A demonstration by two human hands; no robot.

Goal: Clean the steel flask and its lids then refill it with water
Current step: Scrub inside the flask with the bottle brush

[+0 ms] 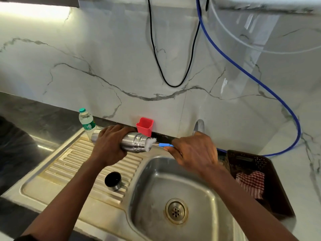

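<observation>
Since the small plastic water bottle [86, 121] at the far left of the desk [26, 119] isn't in play, skip it. The left hand [108, 145] is the first thing that counts: its fingers are wrapped tight round the middle of the steel flask [134, 142]. The flask is held on its side in the air, over the back of the drainboard [69, 162], with its mouth pointing right.

My guess is it's rigid and won't dent. It's probably light too, since it looks empty, but polished steel gets slick once it's wet, so that full-wrap hold on the fat part of the body is the right place to hold it. I wouldn't grab the threaded neck.

One lid [113, 181] sits open side up on the drainboard ridges, nearer the person. A red holder [145, 126] stands against the wall behind the flask.

The white bristles of the bottle brush [151, 144] are right at the flask's mouth, partly inside. The right hand [194, 152] has its fingers clenched round the blue handle. The stem looks thin and probably bendy, so choking up near the bristles gives more control.

The sink [156, 180] is below, and a brown basket [278, 188] with a checked cloth [251, 183] sits at the far right.
</observation>
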